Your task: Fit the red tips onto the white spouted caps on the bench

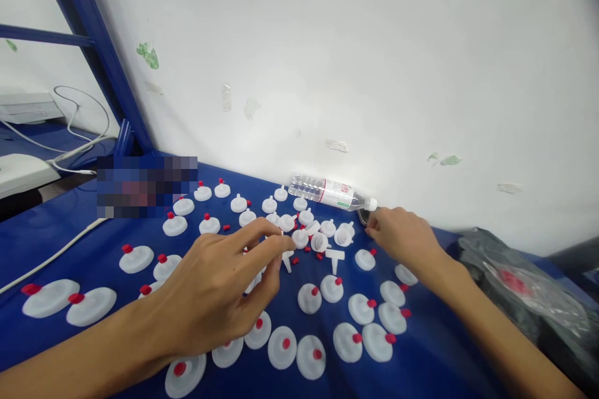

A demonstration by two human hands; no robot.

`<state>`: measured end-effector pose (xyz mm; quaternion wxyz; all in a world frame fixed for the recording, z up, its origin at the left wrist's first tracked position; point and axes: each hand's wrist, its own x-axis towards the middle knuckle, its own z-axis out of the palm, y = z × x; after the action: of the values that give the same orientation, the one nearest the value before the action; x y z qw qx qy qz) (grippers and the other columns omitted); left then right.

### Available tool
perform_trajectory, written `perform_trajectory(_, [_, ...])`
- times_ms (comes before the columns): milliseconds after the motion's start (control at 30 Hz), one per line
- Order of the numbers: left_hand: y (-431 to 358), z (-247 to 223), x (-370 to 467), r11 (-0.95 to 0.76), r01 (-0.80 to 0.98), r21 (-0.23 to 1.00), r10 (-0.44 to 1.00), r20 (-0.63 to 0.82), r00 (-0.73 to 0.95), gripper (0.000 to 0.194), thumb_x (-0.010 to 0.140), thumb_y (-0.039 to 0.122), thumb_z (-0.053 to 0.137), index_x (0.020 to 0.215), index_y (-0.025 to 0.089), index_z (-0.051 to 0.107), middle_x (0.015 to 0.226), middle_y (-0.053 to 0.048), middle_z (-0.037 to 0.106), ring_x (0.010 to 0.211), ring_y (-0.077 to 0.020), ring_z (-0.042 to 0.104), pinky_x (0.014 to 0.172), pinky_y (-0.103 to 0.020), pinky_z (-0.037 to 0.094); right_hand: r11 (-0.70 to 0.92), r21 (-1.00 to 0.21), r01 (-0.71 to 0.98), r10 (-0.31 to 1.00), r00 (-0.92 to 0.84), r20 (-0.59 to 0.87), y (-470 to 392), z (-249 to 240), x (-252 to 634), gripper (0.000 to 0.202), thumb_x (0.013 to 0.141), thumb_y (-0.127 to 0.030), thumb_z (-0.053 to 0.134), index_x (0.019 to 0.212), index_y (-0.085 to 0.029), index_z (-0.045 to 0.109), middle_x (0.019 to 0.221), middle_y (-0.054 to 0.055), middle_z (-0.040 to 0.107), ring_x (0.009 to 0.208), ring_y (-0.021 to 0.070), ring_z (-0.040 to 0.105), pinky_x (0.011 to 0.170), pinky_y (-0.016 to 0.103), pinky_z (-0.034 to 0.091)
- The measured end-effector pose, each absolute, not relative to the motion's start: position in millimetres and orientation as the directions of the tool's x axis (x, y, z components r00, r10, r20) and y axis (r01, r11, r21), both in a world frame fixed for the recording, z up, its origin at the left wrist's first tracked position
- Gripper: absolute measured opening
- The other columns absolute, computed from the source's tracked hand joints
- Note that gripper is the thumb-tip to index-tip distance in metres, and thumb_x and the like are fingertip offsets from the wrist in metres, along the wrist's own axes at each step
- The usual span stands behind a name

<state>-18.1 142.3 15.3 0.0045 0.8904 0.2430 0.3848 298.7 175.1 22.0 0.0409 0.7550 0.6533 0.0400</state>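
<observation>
My left hand (229, 280) hovers over the blue table, its fingers bent and the thumb apart from the index finger. By its fingertips is a white nozzle cap (287, 262); I see no grip on it. Past it lies a loose cluster of white nozzle caps (320, 242) with small red tips (307, 249) among them. My right hand (405, 234) is low at the wall side, fingers curled together beside a small dark object (363, 217). What those fingers hold is hidden. Around both hands lie several white caps with red tips fitted (282, 347).
A clear labelled bottle (334, 192) lies along the white wall. A dark plastic bag (519, 299) is at the right. At the left are a white cable (56, 254), a blue metal frame (100, 43) and a blurred-out patch.
</observation>
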Motion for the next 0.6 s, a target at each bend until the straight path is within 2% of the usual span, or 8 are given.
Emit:
perform_trajectory(167, [143.5,14.2,-17.7,-0.881,0.434,0.187,0.432,0.69,0.581,0.025,0.097,0.005,0.052,0.115,0.018,0.063,0.104,-0.002,0.067,0.053,-0.0057,0.044,0.046,-0.026,0.034,-0.068,-0.163,0.984,0.996,0.075,0.04,176.4,32.8,299.1,0.013,0.093,-0.029,0.061,0.092,-0.024,0.073,0.095,0.006,0.078,0.091,0.0283,0.072,0.072,0.036,0.048])
perform_trajectory(267, [143.7,13.7,-17.9,-0.884,0.427,0.189,0.429,0.69,0.583,0.025,0.097,0.005,0.051,0.115,0.018,0.063,0.104,-0.002,0.067,0.052,-0.0054,0.043,0.045,-0.026,0.034,0.009,-0.376,0.927,1.0,-0.003,0.016,174.7,39.7,291.2,0.017,0.094,-0.037,0.059,0.095,-0.026,0.072,0.093,0.002,0.078,0.082,0.0208,0.074,0.072,0.032,0.052])
perform_trajectory(367, [143.6,13.7,-17.6,-0.884,0.431,0.181,0.427,0.689,0.586,0.025,0.097,0.005,0.051,0.114,0.018,0.063,0.104,-0.002,0.067,0.05,-0.0051,0.041,0.045,-0.026,0.034,0.049,-0.547,0.836,0.996,-0.085,-0.04,174.4,37.7,285.0,0.019,0.093,-0.041,0.061,0.091,-0.025,0.071,0.089,0.002,0.078,0.077,0.0191,0.075,0.066,0.029,0.055])
perform_trajectory(467, [143.4,13.8,-17.2,-0.884,0.437,0.169,0.422,0.692,0.586,0.025,0.096,0.005,0.052,0.114,0.018,0.063,0.103,-0.002,0.067,0.049,-0.0048,0.04,0.043,-0.026,0.031,0.037,-0.657,0.753,0.99,-0.116,-0.077,178.3,29.9,288.7,0.022,0.092,-0.043,0.063,0.089,-0.023,0.071,0.088,0.004,0.078,0.083,0.0212,0.076,0.066,0.03,0.059])
perform_trajectory(600, [143.7,14.9,-16.8,-0.886,0.435,0.164,0.414,0.702,0.58,0.024,0.096,0.005,0.052,0.112,0.018,0.064,0.102,-0.002,0.067,0.052,-0.0056,0.044,0.043,-0.026,0.032,0.019,-0.711,0.703,0.992,-0.101,-0.073,180.4,34.0,301.1,0.027,0.091,-0.046,0.066,0.094,-0.02,0.071,0.099,0.008,0.079,0.088,0.0228,0.076,0.073,0.032,0.06])
